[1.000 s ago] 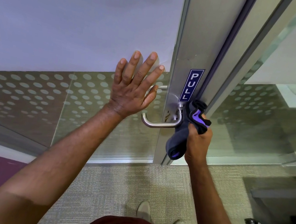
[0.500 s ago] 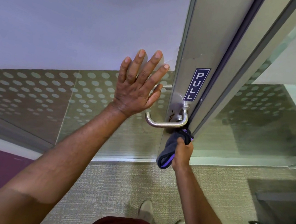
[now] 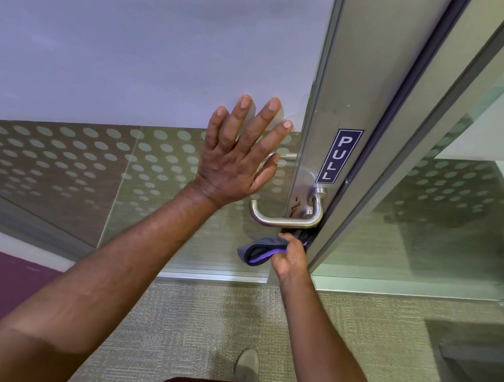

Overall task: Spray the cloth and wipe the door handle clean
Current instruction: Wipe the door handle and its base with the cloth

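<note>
Both hands busy: our left hand (image 3: 236, 161) is splayed flat on the glass door (image 3: 154, 45), right hand (image 3: 290, 255) clutches the cloth (image 3: 259, 251) just under the handle (image 3: 285, 219). Probably best to wrap it round the lever's underside.

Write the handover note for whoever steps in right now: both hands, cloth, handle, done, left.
Left hand: open, palm flat on the glass door panel, fingers spread, bracing it.
Right hand: shut on the cloth, just under the door handle, by the door edge.
Cloth: grey with purple trim, bunched; its upper end reaches the underside of the handle's right end.
Spray bottle: not in view; whether the cloth is damp cannot be told.
Done: cloth brought to the handle.
Left: wipe the lever's top, front and the curved end below the PULL sign.
</note>
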Motion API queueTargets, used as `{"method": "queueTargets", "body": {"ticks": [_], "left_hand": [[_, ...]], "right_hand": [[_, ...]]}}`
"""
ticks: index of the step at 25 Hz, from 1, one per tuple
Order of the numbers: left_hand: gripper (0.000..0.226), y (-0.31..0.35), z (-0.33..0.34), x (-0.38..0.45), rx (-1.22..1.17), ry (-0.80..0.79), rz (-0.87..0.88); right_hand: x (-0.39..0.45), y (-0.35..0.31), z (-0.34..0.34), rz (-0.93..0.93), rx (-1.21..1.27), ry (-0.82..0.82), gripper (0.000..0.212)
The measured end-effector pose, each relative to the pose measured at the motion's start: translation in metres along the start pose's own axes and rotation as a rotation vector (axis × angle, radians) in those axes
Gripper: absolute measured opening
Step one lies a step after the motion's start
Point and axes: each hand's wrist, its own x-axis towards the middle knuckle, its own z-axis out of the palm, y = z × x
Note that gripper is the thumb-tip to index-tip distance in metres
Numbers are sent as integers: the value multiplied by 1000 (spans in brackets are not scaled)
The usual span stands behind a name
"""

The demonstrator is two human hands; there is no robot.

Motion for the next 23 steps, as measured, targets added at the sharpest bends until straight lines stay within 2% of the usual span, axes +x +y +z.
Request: {"method": "queueTargets", "body": {"ticks": [5,9,14,17,20,21,23], "left_hand": [[71,0,1,-1,-17,2,0],[71,-1,0,0,-16,-7,10],[66,-1,-3,3,-3,-23,7],[64,0,-4,3,-6,-30,0],[65,0,-4,3,1,-30,4],[65,0,-4,3,10,-31,10],[65,0,-4,4,12,-35,3]], "right_hand": [[-12,17,12,-117,33,-118,26],[-13,21,18,-189,-52,-48,34],[-22,28,11,-327,-315,12,29],[-29,42,6,-456,-533,25,52],[-33,54,1,-568,-684,-41,84],[-34,57,0,-609,-738,-65,88],[-38,64,0,-714,-810,-107,85]]}}
